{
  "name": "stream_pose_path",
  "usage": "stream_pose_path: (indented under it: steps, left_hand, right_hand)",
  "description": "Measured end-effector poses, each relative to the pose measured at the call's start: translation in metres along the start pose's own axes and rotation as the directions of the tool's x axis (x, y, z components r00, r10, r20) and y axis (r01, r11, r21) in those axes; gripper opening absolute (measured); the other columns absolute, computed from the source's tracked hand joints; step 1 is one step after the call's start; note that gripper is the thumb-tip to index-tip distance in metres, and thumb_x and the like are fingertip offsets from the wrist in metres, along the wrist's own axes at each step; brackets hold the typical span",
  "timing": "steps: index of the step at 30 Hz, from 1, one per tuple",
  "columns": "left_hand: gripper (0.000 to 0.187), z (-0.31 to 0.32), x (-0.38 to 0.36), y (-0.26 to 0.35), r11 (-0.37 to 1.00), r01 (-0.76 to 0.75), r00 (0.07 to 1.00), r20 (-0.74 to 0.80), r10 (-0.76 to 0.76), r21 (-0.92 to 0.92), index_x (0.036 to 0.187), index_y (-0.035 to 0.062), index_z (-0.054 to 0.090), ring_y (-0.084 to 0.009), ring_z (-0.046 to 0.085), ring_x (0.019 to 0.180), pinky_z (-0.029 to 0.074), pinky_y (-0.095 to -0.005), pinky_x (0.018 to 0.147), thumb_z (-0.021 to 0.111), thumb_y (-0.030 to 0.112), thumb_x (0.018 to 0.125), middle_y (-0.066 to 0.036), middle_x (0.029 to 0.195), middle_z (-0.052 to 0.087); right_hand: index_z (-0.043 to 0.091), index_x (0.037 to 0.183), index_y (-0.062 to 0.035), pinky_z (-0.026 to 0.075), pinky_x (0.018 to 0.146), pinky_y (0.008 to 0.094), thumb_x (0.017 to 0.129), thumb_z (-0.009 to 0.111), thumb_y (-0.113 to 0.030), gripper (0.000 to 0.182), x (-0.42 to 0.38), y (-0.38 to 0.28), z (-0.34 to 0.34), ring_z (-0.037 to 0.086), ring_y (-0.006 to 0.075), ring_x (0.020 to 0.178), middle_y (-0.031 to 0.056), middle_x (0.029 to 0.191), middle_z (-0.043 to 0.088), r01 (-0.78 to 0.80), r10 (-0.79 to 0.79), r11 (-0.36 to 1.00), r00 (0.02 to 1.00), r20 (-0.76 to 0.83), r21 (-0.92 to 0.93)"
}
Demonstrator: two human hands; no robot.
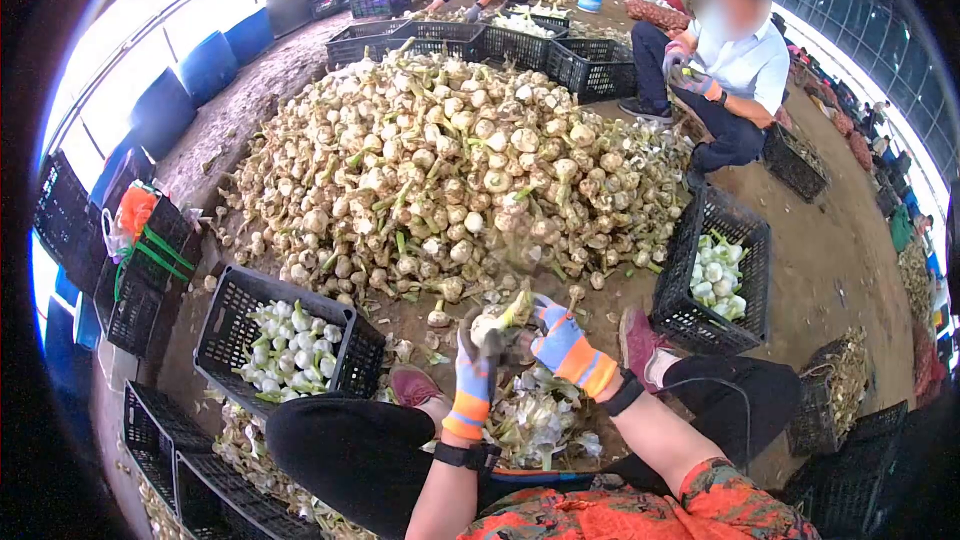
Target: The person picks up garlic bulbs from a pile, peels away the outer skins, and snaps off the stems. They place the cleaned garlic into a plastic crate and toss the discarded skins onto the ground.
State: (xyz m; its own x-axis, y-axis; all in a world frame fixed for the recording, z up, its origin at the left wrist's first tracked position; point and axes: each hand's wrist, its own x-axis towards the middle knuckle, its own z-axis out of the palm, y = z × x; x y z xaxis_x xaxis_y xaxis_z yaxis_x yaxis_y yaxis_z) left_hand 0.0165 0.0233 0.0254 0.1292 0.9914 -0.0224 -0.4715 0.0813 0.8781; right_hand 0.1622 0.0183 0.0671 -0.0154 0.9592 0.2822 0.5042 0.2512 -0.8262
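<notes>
Over the bowl-like heap of peelings between my knees, my left hand (472,377), in a grey, blue and orange glove, is closed around a garlic bulb (487,324). The bulb's thick greenish stalk (519,307) points up and to the right. My right hand (570,348), gloved alike, is curled in beside the stalk. What its fingers grip is hidden by the glove and blur. Loose papery garlic skins (540,410) lie below both hands. Just ahead rises a large pile of untrimmed garlic (450,170).
A black crate (222,335) of cleaned white garlic stands at left, another crate (755,240) at right. Facing me across the pile's right side, a person (735,65) sits with gloved hands raised. More black crates (592,65) line the back; a white bucket (591,0) stands behind.
</notes>
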Motion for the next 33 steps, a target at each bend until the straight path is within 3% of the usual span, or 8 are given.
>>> stream_pose_path:
  steps: [2, 5, 10, 14, 18, 21, 26, 33]
  left_hand:
    - [0.044, 0.003, 0.002, -0.011, 0.940, -0.277, 0.958, -0.013, 0.285, 0.197, 0.123, 0.0054, 0.040, -0.0111, 0.056, 0.077, 0.048, -0.0228, 0.064, 0.058, 0.006, 0.083, -0.007, 0.097, 0.056]
    - [0.036, 0.006, -0.007, 0.029, 0.980, 0.186, 0.982, -0.023, -0.188, -0.067, 0.115, 0.0022, 0.047, -0.0138, 0.058, 0.082, 0.049, -0.0245, 0.069, 0.060, 0.006, 0.081, -0.007, 0.094, 0.058]
    - [0.034, 0.008, -0.007, 0.031, 0.990, 0.132, 0.988, 0.069, -0.135, 0.039, 0.112, -0.0004, 0.049, -0.0144, 0.058, 0.085, 0.050, -0.0272, 0.070, 0.060, 0.012, 0.082, -0.009, 0.101, 0.057]
    - [0.048, -0.004, -0.005, 0.013, 0.983, -0.084, 0.990, 0.126, 0.064, 0.164, 0.113, -0.0030, 0.047, -0.0146, 0.058, 0.085, 0.048, -0.0277, 0.076, 0.070, 0.004, 0.070, -0.009, 0.097, 0.059]
    - [0.059, -0.007, -0.004, 0.016, 0.977, -0.049, 0.968, 0.251, -0.006, 0.210, 0.116, -0.0015, 0.046, -0.0159, 0.056, 0.092, 0.046, -0.0278, 0.081, 0.071, 0.000, 0.063, -0.007, 0.101, 0.057]
    - [0.072, -0.003, -0.009, 0.029, 0.991, 0.021, 0.958, 0.280, -0.057, 0.129, 0.123, -0.0013, 0.041, -0.0157, 0.054, 0.094, 0.045, -0.0277, 0.082, 0.076, 0.003, 0.061, -0.007, 0.104, 0.055]
    - [0.079, 0.011, -0.011, 0.027, 0.913, -0.138, 0.960, 0.278, 0.028, 0.385, 0.124, -0.0012, 0.036, -0.0151, 0.051, 0.097, 0.043, -0.0280, 0.085, 0.077, 0.003, 0.057, -0.009, 0.111, 0.048]
    - [0.082, 0.004, -0.008, 0.009, 0.977, -0.039, 0.959, 0.281, -0.022, 0.212, 0.127, -0.0017, 0.033, -0.0214, 0.044, 0.113, 0.036, -0.0312, 0.095, 0.077, 0.007, 0.059, -0.014, 0.122, 0.044]
  right_hand:
    - [0.058, 0.097, 0.0031, 0.043, 0.083, 0.0356, 0.063, 0.067, -0.010, 0.037, -0.011, 0.026, 0.016, 0.054, 0.0297, 0.099, 0.0208, 0.107, 0.056, -0.134, 0.135, 0.981, 0.991, 0.000, 0.138]
    - [0.059, 0.092, 0.0024, 0.045, 0.076, 0.0352, 0.066, 0.064, -0.005, 0.027, -0.022, 0.040, 0.016, 0.057, 0.0279, 0.090, 0.0196, 0.099, 0.059, -0.131, 0.130, 0.991, 0.977, -0.169, 0.003]
    - [0.060, 0.089, 0.0015, 0.047, 0.065, 0.0318, 0.064, 0.059, -0.004, 0.026, -0.013, 0.027, 0.004, 0.059, 0.0269, 0.068, 0.0133, 0.079, 0.063, -0.338, 0.325, 0.755, 0.937, 0.127, 0.561]
    - [0.061, 0.089, 0.0015, 0.048, 0.064, 0.0310, 0.063, 0.056, -0.008, 0.028, -0.015, 0.050, 0.009, 0.058, 0.0271, 0.065, 0.0175, 0.079, 0.063, -0.206, 0.206, 0.979, 0.978, -0.034, -0.005]
    - [0.063, 0.086, 0.0040, 0.047, 0.062, 0.0327, 0.070, 0.055, -0.011, 0.023, -0.011, 0.084, -0.003, 0.061, 0.0268, 0.068, 0.0201, 0.078, 0.063, -0.243, 0.509, 0.730, 0.817, -0.271, 0.639]
    - [0.063, 0.096, -0.0016, 0.048, 0.068, 0.0337, 0.070, 0.063, -0.025, 0.035, 0.001, 0.052, -0.049, 0.061, 0.0313, 0.081, 0.0180, 0.094, 0.062, -0.535, 0.604, 0.766, 0.789, 0.112, -0.356]
    - [0.062, 0.103, -0.0059, 0.046, 0.075, 0.0348, 0.068, 0.063, -0.015, 0.035, 0.003, -0.018, -0.044, 0.058, 0.0310, 0.087, 0.0158, 0.095, 0.059, 0.042, -0.041, 0.999, 0.960, 0.276, 0.001]
    - [0.060, 0.090, -0.0022, 0.047, 0.072, 0.0389, 0.069, 0.059, -0.020, 0.027, 0.018, -0.066, -0.037, 0.057, 0.0319, 0.080, 0.0160, 0.085, 0.056, 0.310, 0.054, 0.795, 0.820, 0.570, -0.522]
